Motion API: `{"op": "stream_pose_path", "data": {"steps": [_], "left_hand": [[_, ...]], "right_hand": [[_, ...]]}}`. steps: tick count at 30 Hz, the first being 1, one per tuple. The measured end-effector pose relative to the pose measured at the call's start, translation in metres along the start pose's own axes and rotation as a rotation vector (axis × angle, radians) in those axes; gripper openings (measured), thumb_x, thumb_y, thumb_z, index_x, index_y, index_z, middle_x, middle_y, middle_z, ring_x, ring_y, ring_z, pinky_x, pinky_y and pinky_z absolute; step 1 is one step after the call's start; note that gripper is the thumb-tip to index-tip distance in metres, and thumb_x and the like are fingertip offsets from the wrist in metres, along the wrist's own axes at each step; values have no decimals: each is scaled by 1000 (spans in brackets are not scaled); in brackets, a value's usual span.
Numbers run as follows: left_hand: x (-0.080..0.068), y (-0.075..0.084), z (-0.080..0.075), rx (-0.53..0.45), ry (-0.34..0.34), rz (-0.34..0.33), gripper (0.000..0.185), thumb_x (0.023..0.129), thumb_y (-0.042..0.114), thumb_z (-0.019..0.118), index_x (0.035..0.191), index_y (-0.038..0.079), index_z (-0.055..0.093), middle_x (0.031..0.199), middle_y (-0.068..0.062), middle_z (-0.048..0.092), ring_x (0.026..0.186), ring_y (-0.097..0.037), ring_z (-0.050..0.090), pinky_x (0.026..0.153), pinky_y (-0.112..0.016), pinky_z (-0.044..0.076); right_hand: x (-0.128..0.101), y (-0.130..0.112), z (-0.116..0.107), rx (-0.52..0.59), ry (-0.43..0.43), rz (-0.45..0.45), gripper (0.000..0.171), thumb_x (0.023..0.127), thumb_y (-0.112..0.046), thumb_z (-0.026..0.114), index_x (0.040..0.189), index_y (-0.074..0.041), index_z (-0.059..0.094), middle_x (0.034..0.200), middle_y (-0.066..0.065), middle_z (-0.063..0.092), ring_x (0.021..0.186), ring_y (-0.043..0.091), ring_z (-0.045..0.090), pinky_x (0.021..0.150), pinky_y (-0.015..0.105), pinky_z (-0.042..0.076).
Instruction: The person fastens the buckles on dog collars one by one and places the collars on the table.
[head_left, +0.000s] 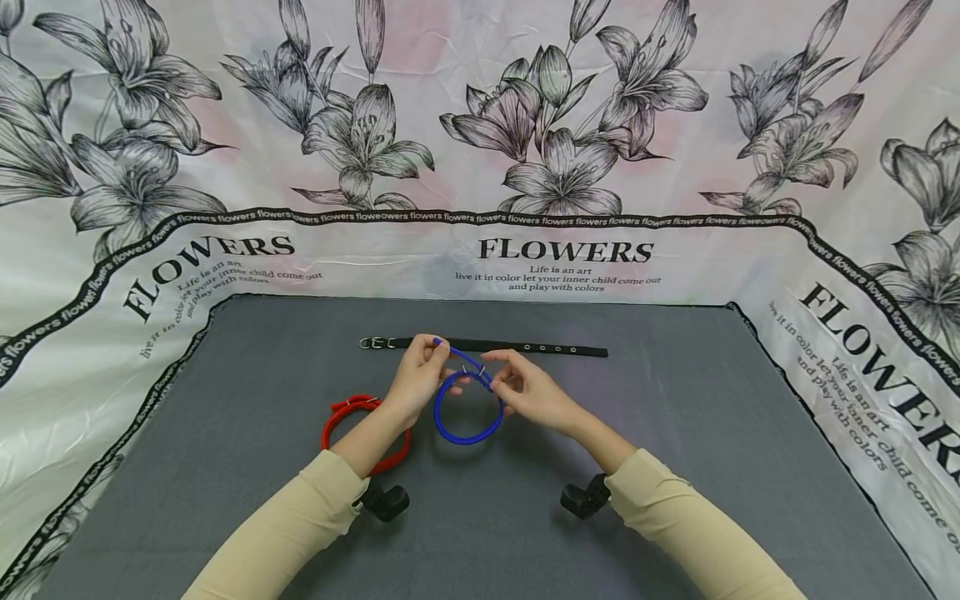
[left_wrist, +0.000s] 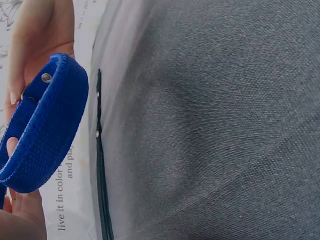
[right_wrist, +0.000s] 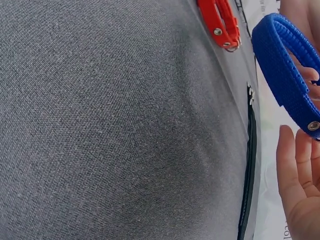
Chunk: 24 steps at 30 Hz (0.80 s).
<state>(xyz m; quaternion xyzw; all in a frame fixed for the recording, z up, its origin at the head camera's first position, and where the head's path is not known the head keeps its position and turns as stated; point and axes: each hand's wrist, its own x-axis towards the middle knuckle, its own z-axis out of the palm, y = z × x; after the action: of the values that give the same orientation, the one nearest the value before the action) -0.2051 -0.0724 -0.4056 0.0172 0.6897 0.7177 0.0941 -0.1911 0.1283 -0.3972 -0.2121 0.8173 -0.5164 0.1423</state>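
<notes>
A blue webbing collar point(head_left: 467, 415) is curled into a loop just above the grey mat point(head_left: 675, 433). My left hand point(head_left: 441, 353) pinches its free strap end near the metal buckle. My right hand point(head_left: 499, 385) pinches the loop on the buckle's other side. In the left wrist view the blue collar point(left_wrist: 47, 125) fills the left edge, with fingers point(left_wrist: 30, 45) behind it. The right wrist view has the blue collar point(right_wrist: 285, 75) at the upper right, above my palm point(right_wrist: 300, 195).
A black collar point(head_left: 502, 347) lies flat and straight behind the hands. A red collar point(head_left: 358, 414) lies looped at the left, partly under my left forearm. A flower-printed cloth point(head_left: 570, 250) rises round the mat on three sides.
</notes>
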Motion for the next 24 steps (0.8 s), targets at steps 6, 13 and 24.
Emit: {"op": "stream_pose_path", "data": {"steps": [6, 13, 24], "left_hand": [[-1, -3, 2, 8, -5, -4, 29, 101, 25, 37, 118, 2, 37, 108, -18, 52, 88, -38, 63, 75, -46, 53], [-2, -6, 3, 31, -66, -4, 36, 101, 27, 36, 122, -2, 33, 114, -28, 47, 94, -44, 60, 67, -34, 55], [-2, -8, 2, 51, -100, -17, 25, 93, 20, 56, 111, 4, 51, 105, -17, 57, 86, -35, 66, 70, -42, 55]], "right_hand": [[-1, -6, -1, 0, -20, 24, 30, 97, -16, 46, 126, -8, 47, 100, 22, 56, 81, 21, 59, 71, 48, 53], [12, 18, 5, -13, 52, 128, 27, 96, -35, 47, 111, -14, 53, 92, 13, 59, 83, 31, 61, 67, 43, 54], [-3, -22, 3, -58, 4, 90, 19, 95, -18, 51, 105, -3, 57, 87, 16, 59, 67, 28, 60, 57, 31, 51]]}}
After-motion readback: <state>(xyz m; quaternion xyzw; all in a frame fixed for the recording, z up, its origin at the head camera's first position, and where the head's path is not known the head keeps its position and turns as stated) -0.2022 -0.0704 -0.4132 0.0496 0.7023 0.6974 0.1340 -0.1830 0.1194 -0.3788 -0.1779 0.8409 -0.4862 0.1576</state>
